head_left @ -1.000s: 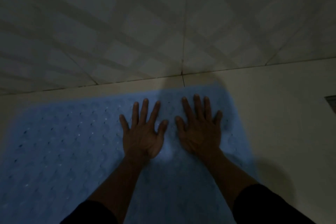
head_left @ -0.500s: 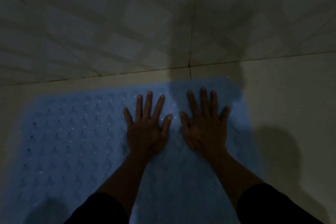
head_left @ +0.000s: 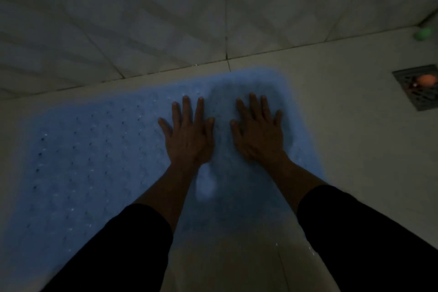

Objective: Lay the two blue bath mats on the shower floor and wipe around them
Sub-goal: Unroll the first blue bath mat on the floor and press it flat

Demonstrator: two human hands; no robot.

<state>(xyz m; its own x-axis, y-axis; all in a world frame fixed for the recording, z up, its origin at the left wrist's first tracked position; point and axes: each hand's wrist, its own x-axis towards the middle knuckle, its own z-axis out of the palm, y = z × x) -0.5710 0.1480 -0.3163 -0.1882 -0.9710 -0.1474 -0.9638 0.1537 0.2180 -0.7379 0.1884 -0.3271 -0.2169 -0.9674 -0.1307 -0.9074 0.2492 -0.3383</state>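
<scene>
Left hand (head_left: 187, 134) and right hand (head_left: 259, 133) lie flat, fingers spread, pressing the blue bath mat (head_left: 94, 161) at its right end beside the wall; its long axis runs off leftward, so the left hand is nearer the unsmoothed stretch.

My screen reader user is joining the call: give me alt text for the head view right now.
Both hands, left hand and right hand, press flat with fingers spread on a blue bath mat lying on the pale shower floor beside the tiled wall. A floor drain sits at the right edge. The scene is dim.
</scene>
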